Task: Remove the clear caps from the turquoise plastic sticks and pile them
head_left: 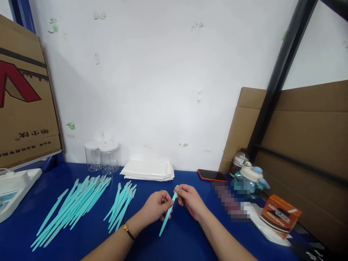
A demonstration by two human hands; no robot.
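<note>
A teal eyebrow razor [164, 224] is held between my two hands over the blue table, tilted with its head end up. My left hand [154, 207] is closed round the middle of its handle, thumb on top. At the upper end, my right hand [190, 200] pinches the razor's head between thumb and fingers, which partly hides it. A small group of similar razors [122, 204] lies left of my left hand. Farther left a larger pile of teal razors [78, 204] is fanned out, heads toward the wall.
Two clear jars [109, 159] with white lids and a stack of white bags [148, 170] stand by the wall. Right are a phone [212, 175], a teal bottle [248, 183] and an orange box [280, 216]. A white power strip [32, 177] sits far left.
</note>
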